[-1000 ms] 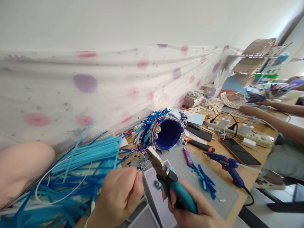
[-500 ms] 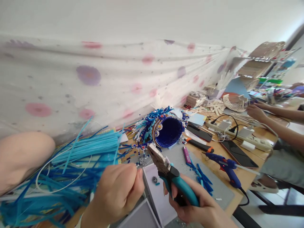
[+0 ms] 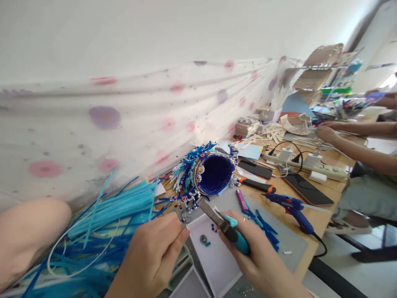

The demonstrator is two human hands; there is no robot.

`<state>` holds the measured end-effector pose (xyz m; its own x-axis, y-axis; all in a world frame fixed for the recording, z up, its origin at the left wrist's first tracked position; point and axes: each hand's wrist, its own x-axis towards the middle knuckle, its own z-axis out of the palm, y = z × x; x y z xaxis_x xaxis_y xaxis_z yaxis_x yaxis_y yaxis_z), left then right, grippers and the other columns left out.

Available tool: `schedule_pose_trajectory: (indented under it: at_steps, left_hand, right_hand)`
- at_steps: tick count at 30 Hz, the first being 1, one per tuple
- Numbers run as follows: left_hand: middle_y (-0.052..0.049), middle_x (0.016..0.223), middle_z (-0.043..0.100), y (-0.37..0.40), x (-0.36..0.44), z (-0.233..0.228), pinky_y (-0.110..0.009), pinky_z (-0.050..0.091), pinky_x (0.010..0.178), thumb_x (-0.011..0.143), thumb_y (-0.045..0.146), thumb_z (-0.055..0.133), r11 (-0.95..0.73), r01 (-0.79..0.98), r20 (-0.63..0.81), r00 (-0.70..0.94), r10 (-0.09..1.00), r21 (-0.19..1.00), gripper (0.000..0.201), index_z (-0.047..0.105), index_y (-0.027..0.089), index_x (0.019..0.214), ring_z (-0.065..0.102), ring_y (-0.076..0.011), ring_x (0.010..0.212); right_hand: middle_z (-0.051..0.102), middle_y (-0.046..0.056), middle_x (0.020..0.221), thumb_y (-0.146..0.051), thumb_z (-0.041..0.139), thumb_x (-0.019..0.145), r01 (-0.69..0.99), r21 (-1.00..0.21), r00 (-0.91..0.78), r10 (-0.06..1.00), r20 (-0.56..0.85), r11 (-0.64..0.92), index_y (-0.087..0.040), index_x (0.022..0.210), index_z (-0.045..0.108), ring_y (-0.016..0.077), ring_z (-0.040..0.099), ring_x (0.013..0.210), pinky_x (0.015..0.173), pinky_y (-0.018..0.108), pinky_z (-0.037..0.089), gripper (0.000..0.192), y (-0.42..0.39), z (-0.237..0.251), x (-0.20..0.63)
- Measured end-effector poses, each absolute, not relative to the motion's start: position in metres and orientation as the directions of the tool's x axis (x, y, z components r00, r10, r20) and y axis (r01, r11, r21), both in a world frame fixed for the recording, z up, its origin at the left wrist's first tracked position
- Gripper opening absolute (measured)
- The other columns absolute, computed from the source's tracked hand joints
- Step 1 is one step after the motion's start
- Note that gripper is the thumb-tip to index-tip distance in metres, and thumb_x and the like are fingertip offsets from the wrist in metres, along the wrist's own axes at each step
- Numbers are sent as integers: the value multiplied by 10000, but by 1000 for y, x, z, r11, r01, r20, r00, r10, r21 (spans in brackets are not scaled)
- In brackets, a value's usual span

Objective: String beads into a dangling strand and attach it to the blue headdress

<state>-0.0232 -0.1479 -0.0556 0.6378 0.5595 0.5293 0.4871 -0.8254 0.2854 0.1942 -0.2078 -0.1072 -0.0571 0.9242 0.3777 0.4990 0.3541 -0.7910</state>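
Observation:
My right hand (image 3: 254,244) grips pliers (image 3: 214,213) with teal handles, their metal jaws pointing up and left. Beside it on the left, my left hand (image 3: 155,248) is closed in a pinch, and whatever lies between its fingertips is hidden. Below and between the hands is a shallow white box (image 3: 221,265) with a silver round bead (image 3: 204,239) and a few small beads in it. Past the jaws, a blue beaded, tasselled piece (image 3: 196,171) lies on its side, its hollow dark-blue opening facing me.
Bundles of blue strips (image 3: 114,207) cover the left side near a bare limb. On the right lie a purple lighter (image 3: 242,200), a box cutter (image 3: 257,185), a blue glue gun (image 3: 291,207), phones (image 3: 308,189) and a power strip (image 3: 328,169). Another person's hands (image 3: 325,132) work farther back.
The pliers have rotated in my right hand, showing their jaws edge-on. Small dark and red beads now show in the white box. The whole view has shifted slightly.

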Motion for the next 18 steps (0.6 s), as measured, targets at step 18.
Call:
schedule_pose_trajectory:
  at_steps: [18]
  left_hand:
    - [-59,1069,736,-152,-15,-70,-208,562,749,964,292,489,-876,444,527,708,471,187,317,535,210,1266,720,-173,925]
  right_hand:
    - [575,-3,699,-169,481,568,647,-529,-136,766,628,549,-215,893,536,147,493,592,542,249,342,333,-186,-115,206]
